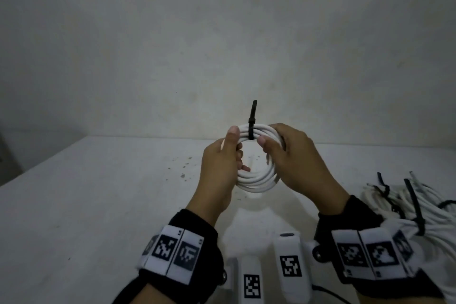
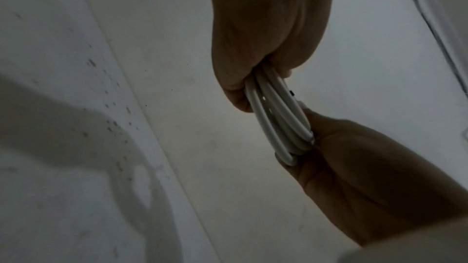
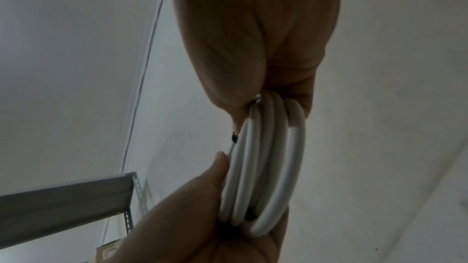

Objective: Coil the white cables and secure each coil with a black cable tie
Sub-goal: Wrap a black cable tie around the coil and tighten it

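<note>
Wrist units: two white camera housings (image 1: pixel 291 269), each with a black-and-white marker, nearest the viewer, low centre.
Wristbands: two black bands (image 1: pixel 177 252) carrying square markers, one on each wrist.
Tied bundles: a heap of white cables (image 1: pixel 419 207) at the near right on the table, crossed by several black ties; exact count cannot be told.
Table: one pale surface (image 1: pixel 98 192), with dark specks left of centre.
Coil in hand: one white cable coil (image 1: pixel 256 180), several loops, held upright above the table between both hands, centre of view.
Cable tie: one black cable tie (image 1: pixel 252 121) wrapped around the top of the coil, midway between the two thumbs; its free tail stands straight up.
Left hand: left hand (image 1: pixel 219 170) pinches the left side of the coil, thumb on the near face, fingers curled through the loop; the left wrist view shows the loops squeezed between thumb and fingers.
Right hand: right hand (image 1: pixel 293 160) grips the right side of the coil, thumb pressed on the near face just right of the tie, fingers wrapped behind the loops.
Wall: one plain grey wall (image 1: pixel 222 32) beyond the table's far edge.
Shelf: one grey metal shelf (image 3: pixel 63 203) with a perforated upright, seen only from the right wrist.
</note>
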